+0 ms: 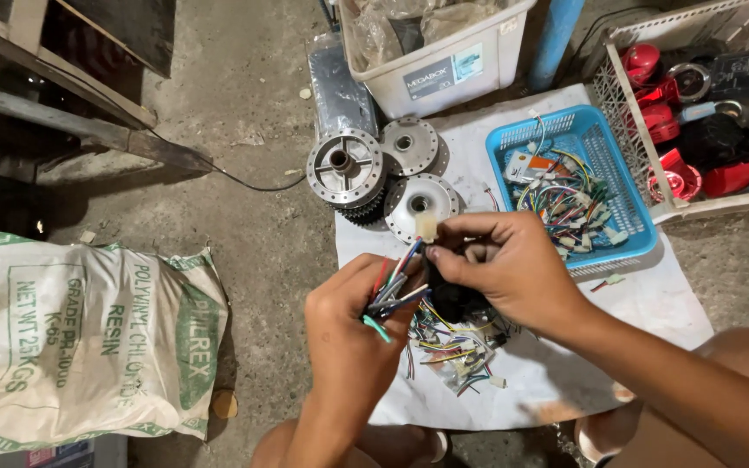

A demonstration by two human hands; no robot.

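Observation:
My left hand [353,334] is closed around a bundle of thin coloured wires [396,290] that fan out above its fingers. My right hand [500,260] meets it from the right and pinches a small pale plastic connector [426,226] at the end of those wires. Both hands hover over a white sheet [643,303] spread on the concrete floor. Under the hands lies a loose pile of more coloured wires with connectors [457,347].
A blue plastic basket [630,230] of wire harnesses sits right of the hands. Three round metal hub parts [346,165] lie behind. A white crate [643,113] with red parts stands far right, a white tub [444,69] at the back, a printed sack [71,338] at left.

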